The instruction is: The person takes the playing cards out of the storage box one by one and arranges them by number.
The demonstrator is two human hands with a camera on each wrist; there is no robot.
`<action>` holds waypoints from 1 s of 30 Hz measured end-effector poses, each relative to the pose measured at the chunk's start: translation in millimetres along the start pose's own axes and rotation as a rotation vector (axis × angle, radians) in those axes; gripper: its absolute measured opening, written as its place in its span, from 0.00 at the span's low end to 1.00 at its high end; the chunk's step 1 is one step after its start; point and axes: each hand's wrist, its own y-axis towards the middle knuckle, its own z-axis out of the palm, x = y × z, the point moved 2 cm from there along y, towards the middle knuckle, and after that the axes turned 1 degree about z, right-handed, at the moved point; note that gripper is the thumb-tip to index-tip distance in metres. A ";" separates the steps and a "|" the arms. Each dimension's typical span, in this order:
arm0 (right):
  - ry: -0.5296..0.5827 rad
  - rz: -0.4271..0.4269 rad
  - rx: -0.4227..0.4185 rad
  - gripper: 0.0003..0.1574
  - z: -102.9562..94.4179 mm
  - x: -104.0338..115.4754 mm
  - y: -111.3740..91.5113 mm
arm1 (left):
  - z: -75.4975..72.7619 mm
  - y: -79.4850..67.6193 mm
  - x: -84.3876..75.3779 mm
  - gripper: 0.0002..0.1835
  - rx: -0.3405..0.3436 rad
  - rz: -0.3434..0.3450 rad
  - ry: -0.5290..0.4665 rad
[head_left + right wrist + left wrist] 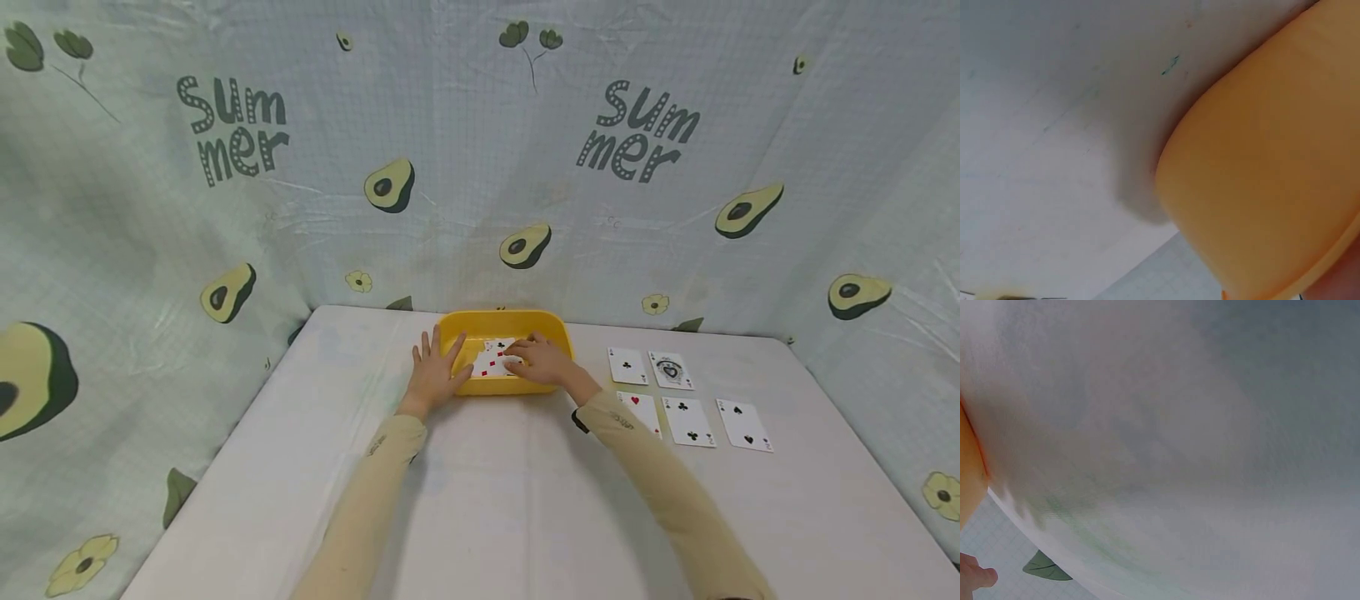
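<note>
A yellow plastic basin point(501, 386) stands near the back edge of the table, with playing cards inside it. A diamonds card point(489, 365) lies there over a clubs card point(495, 343). My left hand point(431, 375), fingers spread, rests at the basin's left rim. The right hand point(546, 363) reaches over the right rim, its thumb and fingers apart above the cards; whether they touch a card is too small to tell. In the right wrist view the basin's outer wall point(1260, 150) fills the right side, hiding most of that hand.
Several cards lie face up on the table point(495, 500), right of the basin: an ace of clubs point(621, 363), an ace of spades point(670, 371), a hearts card point(637, 407) partly behind my right sleeve, a two of clubs point(688, 422) and a two of spades point(744, 425). A patterned cloth point(465, 100) hangs behind.
</note>
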 end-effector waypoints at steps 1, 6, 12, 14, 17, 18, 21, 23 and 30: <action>0.006 0.004 0.011 0.26 1.5 0.6 2.1 | 0.1 -0.2 -0.1 0.33 0.002 -0.003 0.001; 0.021 0.054 0.067 0.27 8.4 1.5 12.3 | 0.6 -1.1 -0.5 0.33 0.005 -0.005 -0.004; 0.079 0.125 0.128 0.27 9.7 2.5 20.3 | -1.0 -1.2 -1.0 0.33 0.002 -0.003 -0.008; 0.072 0.142 0.146 0.28 9.0 2.6 21.4 | -1.8 -1.1 -1.2 0.33 0.007 -0.006 -0.005; 0.048 0.173 0.161 0.30 8.4 2.7 21.9 | -2.5 -0.5 -1.6 0.33 0.016 -0.008 -0.001; 0.039 0.180 0.166 0.30 8.7 2.1 22.3 | -2.7 -0.4 -1.7 0.33 0.019 -0.007 0.001; 0.030 0.213 0.189 0.31 11.1 -2.1 26.3 | -2.9 0.3 -1.5 0.33 0.022 -0.006 0.002; 0.026 0.208 0.200 0.34 14.9 -8.1 31.8 | -2.9 0.7 -1.2 0.33 0.020 -0.006 -0.002; 0.013 0.230 0.181 0.44 25.0 -20.4 43.1 | -1.4 1.5 -0.6 0.33 0.008 -0.005 -0.013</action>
